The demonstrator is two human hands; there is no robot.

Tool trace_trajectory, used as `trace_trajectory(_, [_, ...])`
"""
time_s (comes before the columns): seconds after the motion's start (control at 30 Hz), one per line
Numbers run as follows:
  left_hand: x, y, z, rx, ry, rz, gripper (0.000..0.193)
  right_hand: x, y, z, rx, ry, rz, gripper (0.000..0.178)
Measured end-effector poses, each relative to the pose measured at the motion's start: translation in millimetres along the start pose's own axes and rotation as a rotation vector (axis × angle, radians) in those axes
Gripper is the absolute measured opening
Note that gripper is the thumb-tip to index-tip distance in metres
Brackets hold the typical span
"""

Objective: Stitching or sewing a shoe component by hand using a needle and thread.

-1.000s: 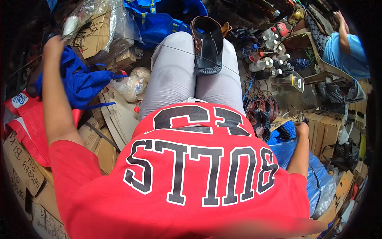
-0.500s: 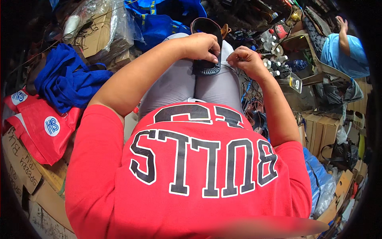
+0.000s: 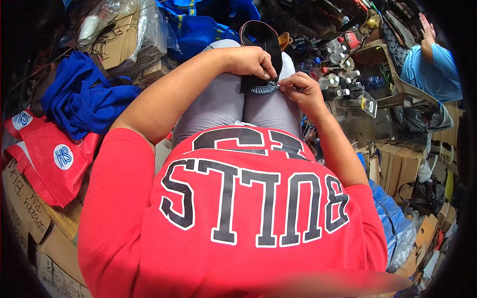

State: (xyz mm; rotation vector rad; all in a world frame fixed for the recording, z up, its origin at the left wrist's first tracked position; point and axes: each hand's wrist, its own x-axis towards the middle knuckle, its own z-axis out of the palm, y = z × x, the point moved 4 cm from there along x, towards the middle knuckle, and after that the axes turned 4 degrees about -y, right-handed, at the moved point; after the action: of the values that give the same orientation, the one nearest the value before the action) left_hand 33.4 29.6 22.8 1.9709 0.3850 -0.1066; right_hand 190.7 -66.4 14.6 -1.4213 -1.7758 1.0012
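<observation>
Across my thighs lies a black shoe (image 3: 259, 87) with a gathered, puckered seam around its rounded near end. Its wide opening, edged in brown, faces away from me. My left hand (image 3: 252, 61) is closed over the shoe from the left, fingertips pressed at the upper just above the puckered seam. At the right side of that seam, my right hand (image 3: 304, 91) is closed in a pinch. Something small and dark shows between its curled fingers, too small to name.
On the left, blue cloth (image 3: 82, 97) lies over a red bag (image 3: 62, 171) and cardboard. A large blue bag (image 3: 203, 35) stands ahead. Several bottles (image 3: 343, 74) crowd the right, near a wooden frame (image 3: 392, 69). At far right, another person's hand (image 3: 427, 29) is raised above a light blue sleeve.
My right hand has moved left and slightly down to the shoe's seam. My left hand has shifted slightly. The other person's hand has risen.
</observation>
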Motion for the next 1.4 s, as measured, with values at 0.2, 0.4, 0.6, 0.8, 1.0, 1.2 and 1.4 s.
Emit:
trace_trajectory(0.2, [-1.1,4.3,1.5,0.063,-0.029,-0.043,0.028,-4.0,-28.1,1.7,-0.251,-0.017,-0.072,0.020])
trace_trajectory(0.4, [0.8,4.8,6.0,0.218,-0.073,0.025,0.028,5.0,-62.2,8.8,-0.811,-0.212,-0.164,0.021])
trace_trajectory(0.6, [6.2,-12.9,3.0,0.196,0.146,0.099,0.026,24.4,-49.6,15.3,-0.614,-0.255,0.016,0.016])
trace_trajectory(0.8, [6.5,-18.2,-4.2,0.219,0.330,0.166,0.022,23.1,-40.1,3.7,-0.439,-0.263,0.091,0.019])
trace_trajectory(1.0, [-27.1,3.1,3.9,0.322,0.732,0.157,0.032,17.3,-12.9,4.4,0.019,-0.148,0.329,0.009])
trace_trajectory(1.2, [-42.7,-3.9,23.6,0.544,0.433,0.059,0.011,-34.1,0.6,-55.9,1.174,-0.237,0.069,0.036])
trace_trajectory(1.4, [-67.7,-12.0,-14.3,0.555,0.453,0.041,0.009,-96.9,-6.0,-150.7,1.327,0.007,-0.322,0.051])
